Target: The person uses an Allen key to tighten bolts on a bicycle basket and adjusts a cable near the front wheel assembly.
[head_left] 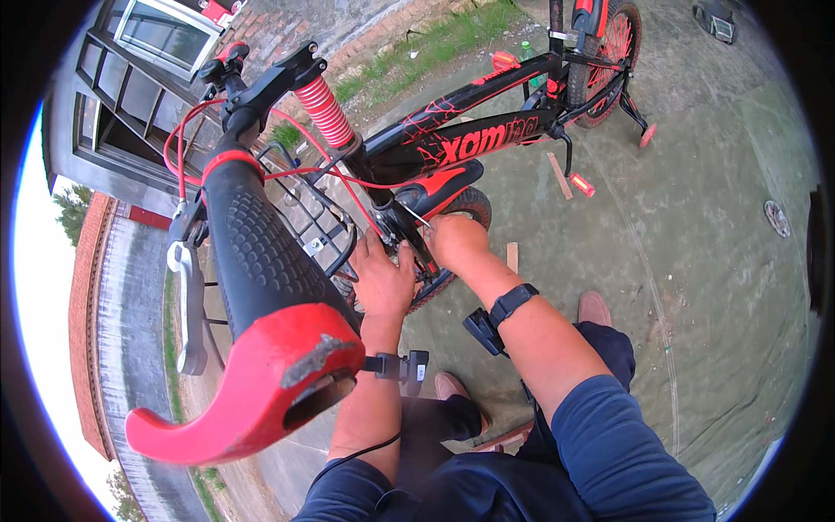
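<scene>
A black and red children's bicycle stands tilted before me, its handlebar grip close on the left. My right hand is closed around a thin metal tool, its shaft pointing at the front fork beneath the red front mudguard. What kind of tool it is, I cannot make out, since my fist hides most of it. On the other side of the fork, my left hand has thumb and fingers apart, touching around the fork and carrier area. Part of the front wheel shows behind my right wrist.
A black wire carrier and a brake lever stick out on the left. Red cables loop across the front. On the green ground sheet lie a red reflector, wood strips and a round part.
</scene>
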`<state>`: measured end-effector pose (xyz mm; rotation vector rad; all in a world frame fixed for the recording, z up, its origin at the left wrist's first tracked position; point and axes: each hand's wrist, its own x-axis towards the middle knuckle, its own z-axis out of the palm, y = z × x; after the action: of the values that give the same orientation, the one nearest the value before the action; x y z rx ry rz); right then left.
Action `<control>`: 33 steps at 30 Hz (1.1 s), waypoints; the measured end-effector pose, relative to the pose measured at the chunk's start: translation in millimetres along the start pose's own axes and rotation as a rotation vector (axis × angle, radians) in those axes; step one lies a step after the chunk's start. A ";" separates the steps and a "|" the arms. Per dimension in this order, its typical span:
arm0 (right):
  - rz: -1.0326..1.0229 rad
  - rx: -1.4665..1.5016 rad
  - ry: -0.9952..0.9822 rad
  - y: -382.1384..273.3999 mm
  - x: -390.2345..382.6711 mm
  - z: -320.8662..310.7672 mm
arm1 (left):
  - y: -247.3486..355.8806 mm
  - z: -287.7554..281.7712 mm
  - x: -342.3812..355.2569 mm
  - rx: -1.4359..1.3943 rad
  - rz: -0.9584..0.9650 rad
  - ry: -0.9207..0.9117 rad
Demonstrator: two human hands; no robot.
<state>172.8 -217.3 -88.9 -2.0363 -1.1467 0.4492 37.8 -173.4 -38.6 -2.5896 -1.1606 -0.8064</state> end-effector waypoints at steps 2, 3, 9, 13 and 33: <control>-0.002 0.040 0.008 -0.4 -2.2 -7.5 | -5.0 0.6 -2.4 0.006 0.006 0.000; -0.004 0.061 0.010 0.2 -2.7 -11.5 | -6.7 -0.6 -3.0 0.015 0.003 0.004; -0.080 0.106 0.045 21.2 -7.5 -4.9 | 1.0 0.1 -2.1 -0.011 0.015 0.010; -0.134 0.207 0.122 22.8 -6.9 -2.9 | -3.2 2.3 -0.9 0.002 0.030 0.013; -0.262 0.370 0.315 -10.1 19.5 -58.6 | -3.1 0.9 -1.6 0.007 0.031 0.017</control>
<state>213.2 -223.0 -41.5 -1.5467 -1.0295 0.1834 35.0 -172.0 -40.3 -2.5835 -1.1133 -0.8145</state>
